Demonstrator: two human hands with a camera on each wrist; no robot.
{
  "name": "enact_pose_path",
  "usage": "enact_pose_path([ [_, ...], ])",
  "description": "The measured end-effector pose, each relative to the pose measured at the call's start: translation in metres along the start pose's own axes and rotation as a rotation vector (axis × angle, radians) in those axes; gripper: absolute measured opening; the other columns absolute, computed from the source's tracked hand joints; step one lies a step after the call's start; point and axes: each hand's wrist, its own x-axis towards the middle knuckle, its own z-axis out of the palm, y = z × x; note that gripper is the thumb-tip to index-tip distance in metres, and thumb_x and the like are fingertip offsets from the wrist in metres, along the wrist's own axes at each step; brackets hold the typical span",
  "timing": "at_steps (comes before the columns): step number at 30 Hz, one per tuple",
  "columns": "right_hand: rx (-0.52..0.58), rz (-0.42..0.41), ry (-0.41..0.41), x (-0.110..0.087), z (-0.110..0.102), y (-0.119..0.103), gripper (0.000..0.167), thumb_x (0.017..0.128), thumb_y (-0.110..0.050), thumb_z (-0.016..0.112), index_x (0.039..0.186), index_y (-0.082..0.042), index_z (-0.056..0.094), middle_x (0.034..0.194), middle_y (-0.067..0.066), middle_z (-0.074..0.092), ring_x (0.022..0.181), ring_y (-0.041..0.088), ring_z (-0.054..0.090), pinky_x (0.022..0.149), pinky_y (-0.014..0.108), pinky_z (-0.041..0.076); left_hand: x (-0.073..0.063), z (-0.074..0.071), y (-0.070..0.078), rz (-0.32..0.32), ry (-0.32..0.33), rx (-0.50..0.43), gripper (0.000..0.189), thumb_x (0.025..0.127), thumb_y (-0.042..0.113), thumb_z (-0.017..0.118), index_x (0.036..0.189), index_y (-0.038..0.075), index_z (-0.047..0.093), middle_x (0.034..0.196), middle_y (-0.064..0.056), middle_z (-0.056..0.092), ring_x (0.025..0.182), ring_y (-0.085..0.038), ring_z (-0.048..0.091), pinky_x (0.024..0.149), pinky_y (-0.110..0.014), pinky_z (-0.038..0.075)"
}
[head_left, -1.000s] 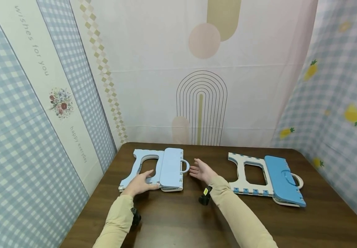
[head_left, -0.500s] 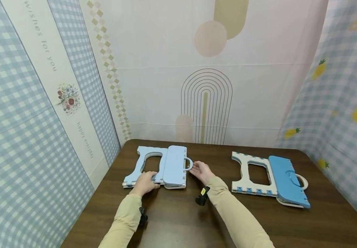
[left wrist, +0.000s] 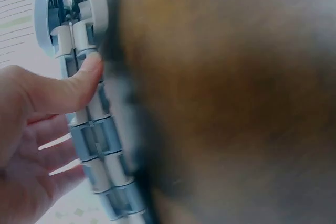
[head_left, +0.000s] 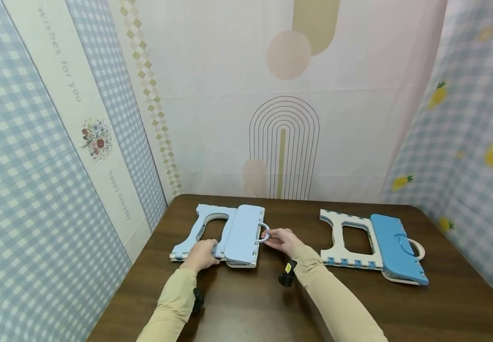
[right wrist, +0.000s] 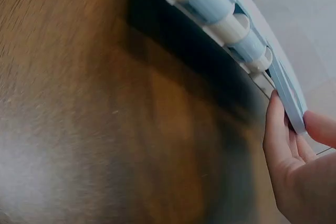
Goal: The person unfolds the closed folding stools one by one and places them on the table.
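A folded light-blue step stool (head_left: 242, 232) lies flat at the back left of the table, its legs pointing left and its loop handle (head_left: 265, 225) to the right. My left hand (head_left: 202, 255) grips the stool's near long edge. In the left wrist view, the thumb (left wrist: 86, 80) presses the hinged edge (left wrist: 97, 140) while the fingers go behind it, partly hidden. At the other end, my right hand (head_left: 286, 241) pinches the loop handle. The right wrist view has the thumb on one side of the handle (right wrist: 290, 98) and fingers on the other.
A second folded step stool, white with a deeper blue seat (head_left: 396, 249), lies on the right of the brown table (head_left: 246, 304). Patterned cloths hang behind the table and along both sides. Each wrist wears a small black camera (head_left: 287, 274).
My right hand has moved in from beside the handle and now pinches it. My left fingers have closed over the stool's near edge. The stool has shifted slightly right; the second stool stays put.
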Motion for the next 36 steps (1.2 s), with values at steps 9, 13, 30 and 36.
enact_pose_path([
  [9, 0.097, -0.038, -0.111, -0.011, 0.004, -0.049, 0.032, 0.097, 0.004, 0.048, 0.128, 0.012, 0.052, 0.082, 0.011, 0.073, 0.082, 0.017, 0.071, 0.077, 0.028, 0.060, 0.003, -0.021, 0.013, 0.062, -0.013, -0.095, 0.037, 0.076, 0.014, 0.082, 0.105, 0.002, 0.063, 0.083, -0.005, 0.063, 0.074, -0.019, 0.055, 0.069, -0.036, 0.047],
  [13, 0.139, -0.069, -0.136, -0.027, 0.009, -0.070, 0.030, 0.098, 0.005, 0.048, 0.126, 0.009, 0.055, 0.085, 0.011, 0.074, 0.084, 0.017, 0.071, 0.078, 0.028, 0.060, 0.004, -0.029, 0.021, 0.107, 0.007, -0.140, 0.033, 0.076, 0.014, 0.082, 0.101, 0.003, 0.063, 0.076, -0.001, 0.057, 0.068, -0.014, 0.046, 0.063, -0.030, 0.040],
  [30, 0.224, -0.155, -0.236, -0.061, 0.027, -0.127, 0.052, 0.097, 0.010, 0.045, 0.146, 0.010, 0.029, 0.089, 0.013, 0.075, 0.085, 0.019, 0.074, 0.079, 0.026, 0.060, 0.006, -0.038, 0.060, 0.185, -0.011, -0.363, 0.031, 0.081, 0.017, 0.077, 0.105, 0.004, 0.064, 0.094, -0.008, 0.070, 0.081, -0.016, 0.060, 0.070, -0.029, 0.049],
  [36, 0.249, -0.176, -0.310, -0.064, 0.035, -0.143, 0.052, 0.098, 0.010, 0.042, 0.148, 0.009, 0.028, 0.098, 0.016, 0.074, 0.092, 0.019, 0.074, 0.085, 0.024, 0.058, 0.010, -0.032, 0.074, 0.123, 0.022, -0.508, 0.034, 0.085, 0.014, 0.074, 0.114, 0.001, 0.062, 0.109, -0.017, 0.069, 0.105, -0.034, 0.067, 0.084, -0.045, 0.057],
])
